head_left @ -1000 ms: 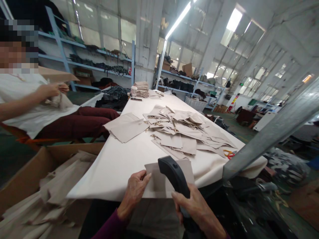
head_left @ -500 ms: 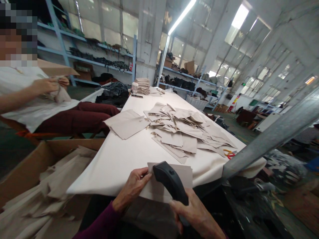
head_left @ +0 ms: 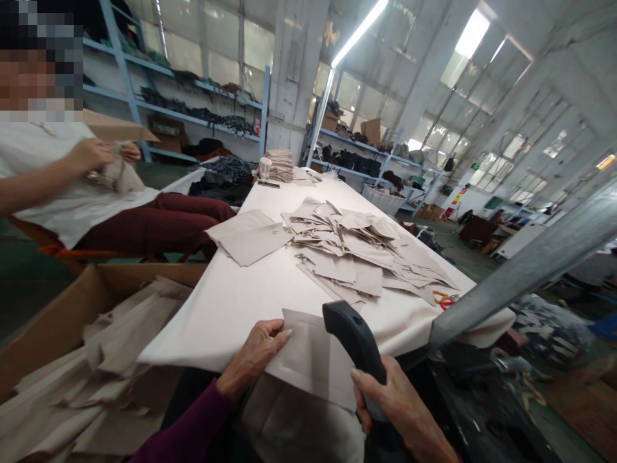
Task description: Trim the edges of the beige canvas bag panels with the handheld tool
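Observation:
My left hand (head_left: 260, 354) pinches the left edge of a beige fabric piece (head_left: 303, 354) at the near edge of the table. Wrapped round the handle of a black, curved hand-held device (head_left: 354, 334) is my right hand (head_left: 390, 399). The device's head is above the right part of the fabric piece; whether it touches cannot be made out. More beige fabric (head_left: 299, 418) hangs below, over my lap. Farther up the white-covered table (head_left: 212, 328) lies a loose heap of beige fabric pieces (head_left: 361, 241) with small metal clips, and a flatter few (head_left: 248, 238) are left of it.
Scissors with yellow and red handles (head_left: 444, 299) lie near a slanting metal post (head_left: 525, 257) at the right. A cardboard box (head_left: 91, 283) of beige fabric stands at the left. Beyond it sits a co-worker (head_left: 159, 225) holding fabric. A neat stack (head_left: 280, 166) is at the far end.
The black device in my right hand has moved right and slightly up, off the fabric piece's upper left corner. My left hand keeps its pinch, and more of the piece shows.

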Demonstrator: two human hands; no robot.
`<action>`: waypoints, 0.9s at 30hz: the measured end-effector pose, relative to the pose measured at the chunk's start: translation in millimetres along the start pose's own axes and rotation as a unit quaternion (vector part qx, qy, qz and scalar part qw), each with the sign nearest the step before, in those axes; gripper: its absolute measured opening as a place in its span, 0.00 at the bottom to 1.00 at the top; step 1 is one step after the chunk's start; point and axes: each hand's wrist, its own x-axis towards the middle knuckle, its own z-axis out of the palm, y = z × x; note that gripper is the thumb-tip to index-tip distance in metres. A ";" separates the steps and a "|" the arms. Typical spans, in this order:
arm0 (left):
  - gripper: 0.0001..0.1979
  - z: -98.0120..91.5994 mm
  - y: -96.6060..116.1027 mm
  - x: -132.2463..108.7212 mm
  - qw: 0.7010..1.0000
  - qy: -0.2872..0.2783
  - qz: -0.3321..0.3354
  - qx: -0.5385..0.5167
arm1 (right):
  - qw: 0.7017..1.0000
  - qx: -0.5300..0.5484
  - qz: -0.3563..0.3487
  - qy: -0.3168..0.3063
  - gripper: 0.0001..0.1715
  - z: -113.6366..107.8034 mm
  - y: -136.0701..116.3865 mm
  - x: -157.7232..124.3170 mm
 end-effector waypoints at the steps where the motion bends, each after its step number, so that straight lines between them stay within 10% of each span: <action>1: 0.17 1.5 1.5 -1.9 1.000 -0.007 0.002 0.001 | 1.000 0.004 0.009 -0.011 0.20 3.8 -0.6 -1.5; 22: 0.18 3.4 23.3 -30.7 0.977 -0.200 -0.005 -0.068 | 0.999 -0.005 0.017 -0.032 0.14 21.1 -1.4 -19.2; 27: 0.20 4.1 19.5 -33.2 0.984 -0.164 -0.006 -0.074 | 1.000 0.011 -0.011 -0.021 0.18 21.6 -8.0 -16.1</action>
